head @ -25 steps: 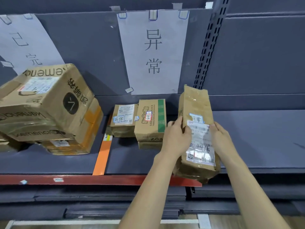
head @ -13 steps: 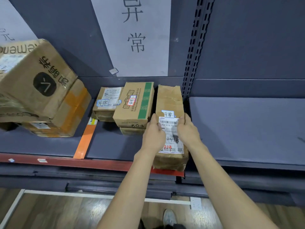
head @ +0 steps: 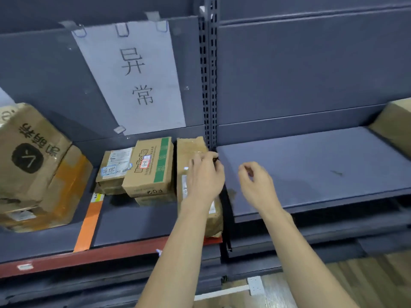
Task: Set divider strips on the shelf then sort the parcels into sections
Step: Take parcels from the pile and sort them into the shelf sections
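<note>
A long brown parcel (head: 191, 148) with a white label lies on the shelf (head: 133, 221), against the slotted upright post (head: 208, 85). My left hand (head: 205, 175) rests on top of it with loosely bent fingers. My right hand (head: 255, 183) hovers just right of the parcel, over the neighbouring shelf, loosely curled and holding nothing. Left of the parcel stands a green-striped box (head: 151, 167) on another small box, then a labelled small box (head: 113, 165). An orange divider strip (head: 89, 223) lies front to back on the shelf, left of these.
Large stacked cartons (head: 29, 156) and an orange-taped box (head: 66, 187) fill the section left of the strip. A paper sign (head: 135, 78) hangs on the back panel. The right shelf (head: 311, 165) holds one carton (head: 395, 125) at its far right.
The long parcel went from being held upright in both hands to lying flat on the shelf by the post. My right hand has let go and moved right; my left hand is still on top.
</note>
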